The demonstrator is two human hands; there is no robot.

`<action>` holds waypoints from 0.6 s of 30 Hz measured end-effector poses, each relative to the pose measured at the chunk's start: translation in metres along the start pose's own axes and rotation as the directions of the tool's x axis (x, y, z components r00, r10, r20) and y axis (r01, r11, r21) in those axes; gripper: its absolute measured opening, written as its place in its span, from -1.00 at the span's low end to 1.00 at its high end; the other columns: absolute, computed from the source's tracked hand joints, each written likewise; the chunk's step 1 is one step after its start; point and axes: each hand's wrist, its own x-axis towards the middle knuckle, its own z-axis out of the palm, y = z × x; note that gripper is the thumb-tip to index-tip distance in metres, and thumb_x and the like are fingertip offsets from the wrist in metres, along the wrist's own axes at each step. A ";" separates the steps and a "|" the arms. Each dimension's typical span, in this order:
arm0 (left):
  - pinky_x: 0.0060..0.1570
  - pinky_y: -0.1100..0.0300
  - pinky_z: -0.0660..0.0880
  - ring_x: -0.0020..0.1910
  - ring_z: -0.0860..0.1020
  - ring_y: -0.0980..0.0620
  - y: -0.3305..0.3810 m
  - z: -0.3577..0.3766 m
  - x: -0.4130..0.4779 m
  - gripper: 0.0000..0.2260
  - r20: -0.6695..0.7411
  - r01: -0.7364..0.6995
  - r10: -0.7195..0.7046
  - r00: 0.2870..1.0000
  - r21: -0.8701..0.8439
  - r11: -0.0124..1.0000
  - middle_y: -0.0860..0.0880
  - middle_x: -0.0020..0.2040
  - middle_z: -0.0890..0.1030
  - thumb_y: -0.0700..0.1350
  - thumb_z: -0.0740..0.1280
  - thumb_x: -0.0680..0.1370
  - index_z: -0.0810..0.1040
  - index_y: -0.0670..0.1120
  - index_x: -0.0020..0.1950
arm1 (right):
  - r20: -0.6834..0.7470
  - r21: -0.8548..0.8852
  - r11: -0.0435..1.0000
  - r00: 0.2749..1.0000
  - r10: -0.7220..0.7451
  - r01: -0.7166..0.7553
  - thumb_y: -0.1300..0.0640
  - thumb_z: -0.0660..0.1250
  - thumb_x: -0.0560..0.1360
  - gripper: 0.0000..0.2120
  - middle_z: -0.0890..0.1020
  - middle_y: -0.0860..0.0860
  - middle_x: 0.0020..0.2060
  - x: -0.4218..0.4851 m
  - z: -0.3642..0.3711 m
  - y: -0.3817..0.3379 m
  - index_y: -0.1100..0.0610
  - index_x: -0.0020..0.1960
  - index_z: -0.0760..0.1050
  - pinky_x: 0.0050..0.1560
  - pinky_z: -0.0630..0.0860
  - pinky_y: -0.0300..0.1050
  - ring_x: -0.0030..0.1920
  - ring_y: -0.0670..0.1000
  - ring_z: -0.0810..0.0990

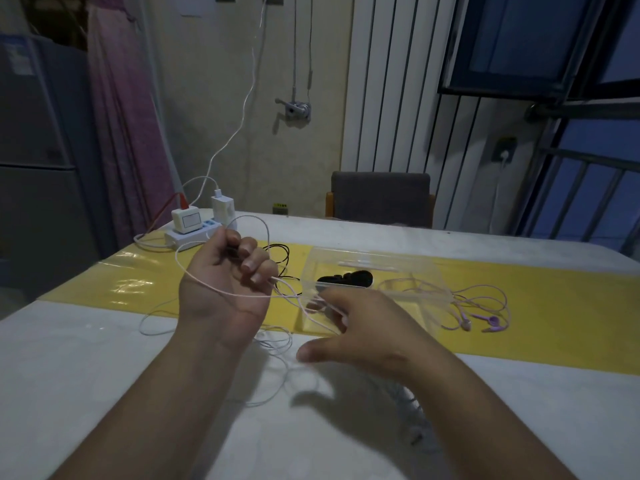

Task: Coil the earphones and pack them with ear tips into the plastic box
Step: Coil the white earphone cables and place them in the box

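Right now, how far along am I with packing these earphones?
Done: some dark pieces, possibly ear tips, lie in the plastic box. In hand: your left hand grips a loop of the pale cable, right hand open beside the slack on the table. Left: finishing that coil, and the black earphones and purple earphones lie loose outside the box.
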 end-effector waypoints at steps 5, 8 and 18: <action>-0.47 0.32 0.35 -0.48 0.36 0.07 0.003 0.001 0.002 -0.78 -0.087 -0.032 0.034 0.996 0.023 0.999 -0.01 -0.38 0.39 -0.13 0.16 0.57 0.35 -0.08 -0.29 | -0.114 0.047 0.995 0.990 -0.081 0.087 -0.05 0.27 0.57 -0.68 0.47 -0.02 -0.24 0.002 -0.011 0.008 0.13 -0.26 0.47 -0.12 0.39 -0.03 -0.18 -0.03 0.48; -0.38 0.27 0.49 -0.46 0.48 0.03 0.005 -0.001 0.001 -0.75 -0.171 -0.059 0.065 0.983 0.041 0.997 -0.01 -0.42 0.47 -0.13 0.19 0.58 0.38 -0.09 -0.31 | -0.184 0.154 0.983 0.980 -0.073 0.102 0.02 0.23 0.59 -0.70 0.45 -0.04 -0.18 -0.002 -0.024 0.018 0.12 -0.26 0.49 -0.11 0.36 -0.14 -0.17 -0.12 0.45; -0.37 0.25 0.44 -0.44 0.44 0.05 0.002 -0.010 0.010 -0.74 -0.255 0.224 -0.133 0.958 0.375 0.900 0.03 -0.46 0.42 -0.14 0.20 0.56 0.36 -0.05 -0.34 | -0.244 0.562 0.824 0.967 0.079 0.074 0.09 0.17 0.64 -0.63 0.48 0.05 -0.48 -0.008 -0.037 0.028 0.21 -0.31 0.40 -0.42 0.36 -0.24 -0.47 -0.05 0.41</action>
